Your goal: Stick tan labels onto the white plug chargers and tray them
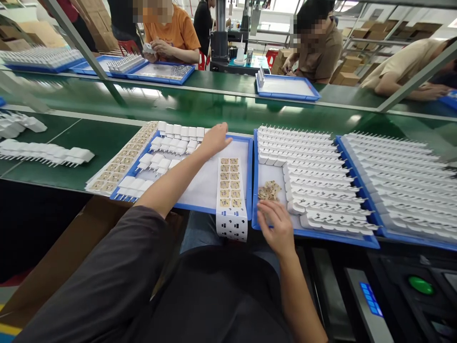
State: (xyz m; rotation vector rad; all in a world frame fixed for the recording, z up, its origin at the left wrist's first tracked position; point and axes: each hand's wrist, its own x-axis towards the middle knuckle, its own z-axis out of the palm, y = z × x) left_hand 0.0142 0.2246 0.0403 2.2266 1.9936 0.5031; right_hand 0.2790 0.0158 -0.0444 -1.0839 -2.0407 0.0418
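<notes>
My left hand (216,138) reaches over the near blue tray (203,207), its fingers and thumb apart and nothing visible in them. Just left of it, white plug chargers (174,144) lie in several rows, partly hidden by my forearm. A strip of tan stickers (229,181) lies in that tray, its lower end hanging over the front edge. My right hand (277,227) is at the second tray (254,209), fingers bent and thumb apart. Its fingertips are beside a small heap of loose tan pieces (270,189); whether they touch is unclear.
White chargers with pins (314,176) fill much of the second tray, and another full tray (403,181) stands further right. Sticker sheets (123,155) lie at the left tray's side. More chargers (46,151) rest on the green belt. Across it, people work at other trays (289,88).
</notes>
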